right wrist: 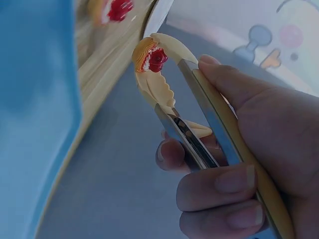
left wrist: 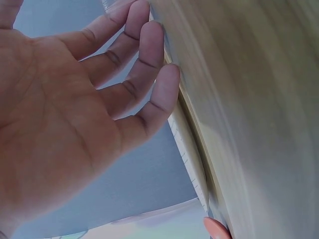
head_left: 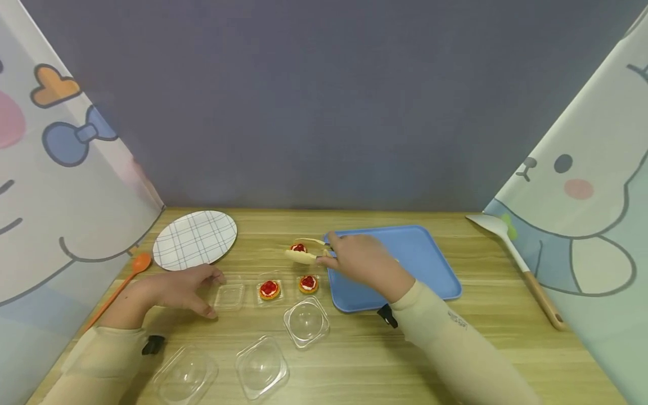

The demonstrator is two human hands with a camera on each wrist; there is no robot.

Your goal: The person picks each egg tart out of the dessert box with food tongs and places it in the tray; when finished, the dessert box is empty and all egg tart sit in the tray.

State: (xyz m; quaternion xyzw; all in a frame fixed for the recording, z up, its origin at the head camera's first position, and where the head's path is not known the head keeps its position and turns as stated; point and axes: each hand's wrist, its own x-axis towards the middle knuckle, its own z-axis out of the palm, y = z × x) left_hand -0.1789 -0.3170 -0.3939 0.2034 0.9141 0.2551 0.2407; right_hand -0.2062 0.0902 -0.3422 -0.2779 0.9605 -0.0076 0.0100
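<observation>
My right hand (head_left: 361,264) grips a pair of cream-tipped tongs (right wrist: 225,117) above the left edge of the blue tray (head_left: 445,284). Pinched between the tong tips is a small tart (right wrist: 155,59) with white cream and red topping. My left hand (head_left: 182,289) is held with fingers spread and slightly bent, at the left side of a clear plastic container (head_left: 229,296). One fingertip seems to meet clear plastic at the top of the left wrist view. Two more red-topped tarts, a left tart (head_left: 269,289) and a right tart (head_left: 308,284), sit in clear containers alongside.
Clear domed lids lie at the front: one lid (head_left: 306,322), another lid (head_left: 261,368) and a third lid (head_left: 185,377). A checked white plate (head_left: 194,239) and an orange spoon (head_left: 116,292) are at left. A white turner with a wooden handle (head_left: 541,298) lies at right.
</observation>
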